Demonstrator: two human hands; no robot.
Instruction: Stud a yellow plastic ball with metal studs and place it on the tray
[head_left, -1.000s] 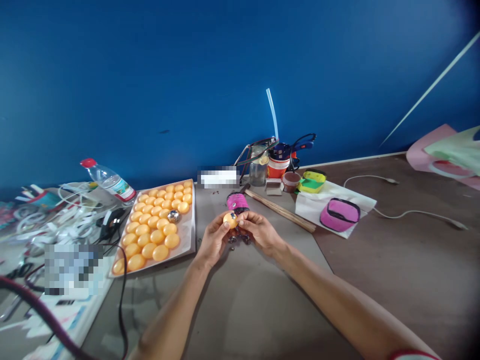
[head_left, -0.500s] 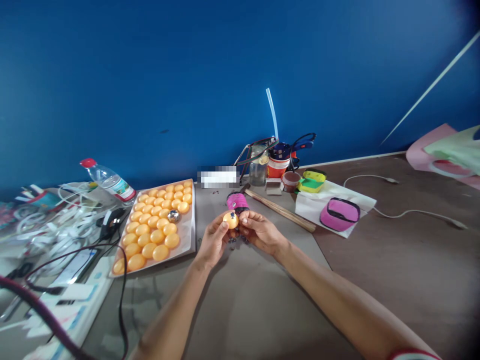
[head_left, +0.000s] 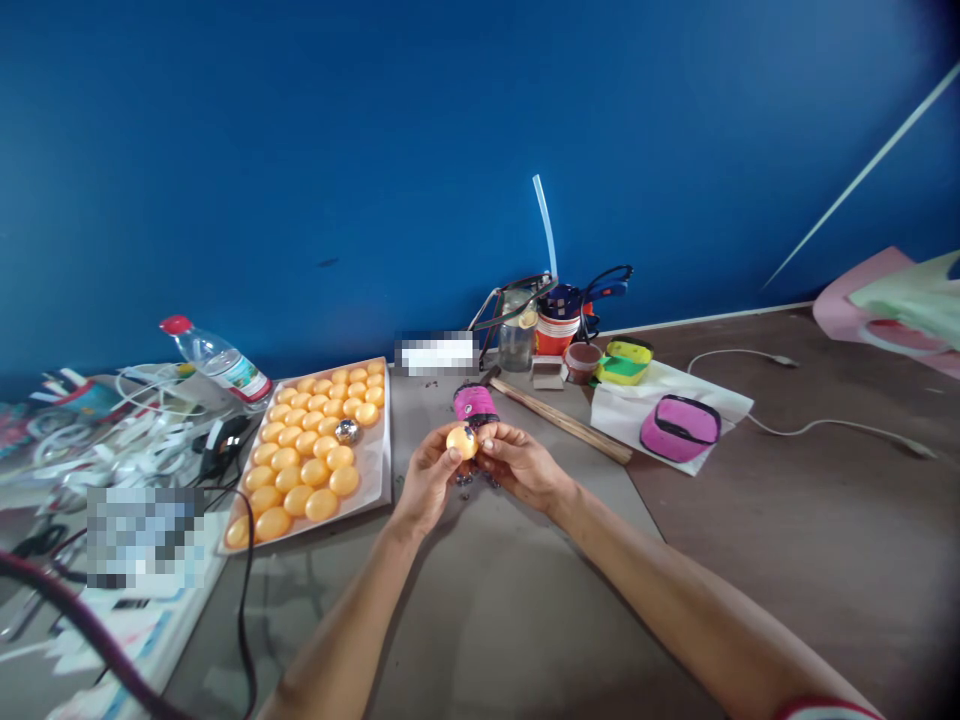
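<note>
An orange ball [head_left: 461, 442] with a few dark pieces on its right side is held up over the grey mat. My left hand [head_left: 427, 478] grips it between thumb and fingers. The fingers of my right hand [head_left: 521, 465] are pinched together at the ball's right edge; whatever is between them is too small to make out. Just behind the ball lies a pink and black object [head_left: 475, 402]. Small dark, shiny bits [head_left: 465, 480] are scattered on the mat below the hands.
A tray [head_left: 387, 440] of orange balls and one silvery ball [head_left: 346, 431] stands left. A hammer [head_left: 562, 415] lies right of the hands. Behind are a glass jar [head_left: 516, 345] and red cup [head_left: 556, 338]. Cables and a bottle [head_left: 232, 370] crowd the left.
The ball has turned slightly in my fingers, so its dark pieces now face further right. Both hands have stayed in nearly the same place.
</note>
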